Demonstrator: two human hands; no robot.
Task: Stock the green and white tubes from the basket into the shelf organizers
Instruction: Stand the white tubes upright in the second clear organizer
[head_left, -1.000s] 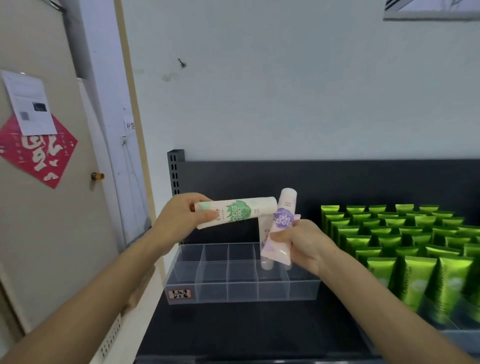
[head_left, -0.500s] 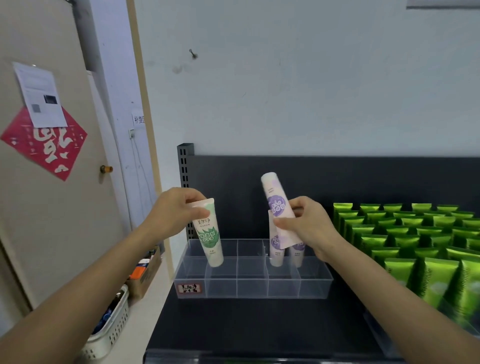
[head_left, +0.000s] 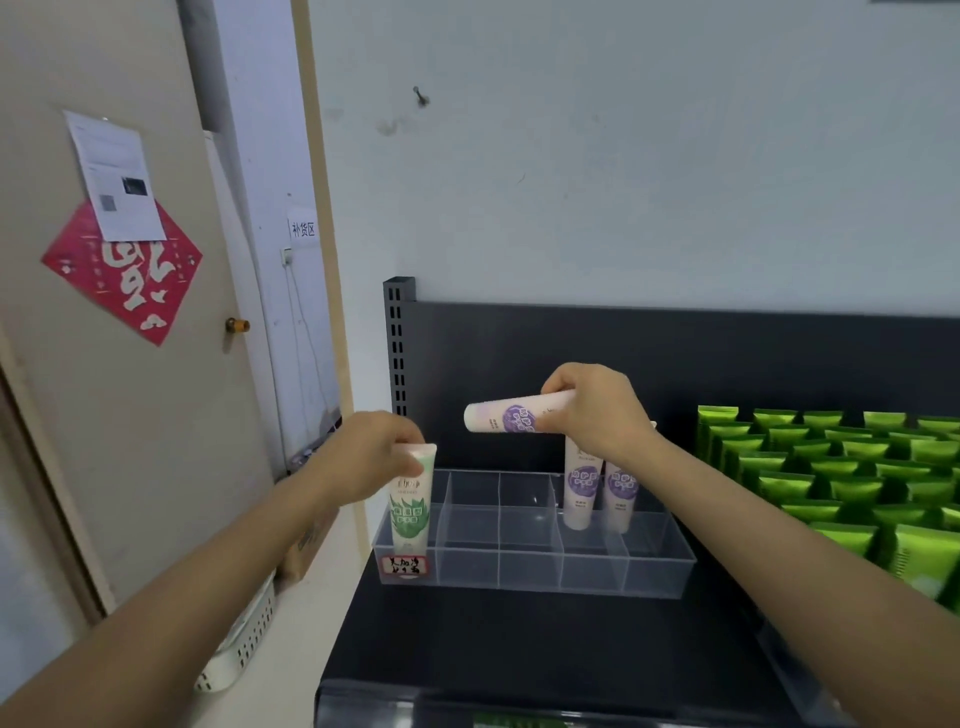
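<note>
Head | left hand (head_left: 371, 452): green tube (head_left: 410, 514) | right hand (head_left: 597, 415): purple tube (head_left: 506, 418) | basket (head_left: 244, 639) half-hidden

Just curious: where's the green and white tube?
Head view: the left hand holds the green and white tube upright in the far-left compartment of the clear organizer.
</note>
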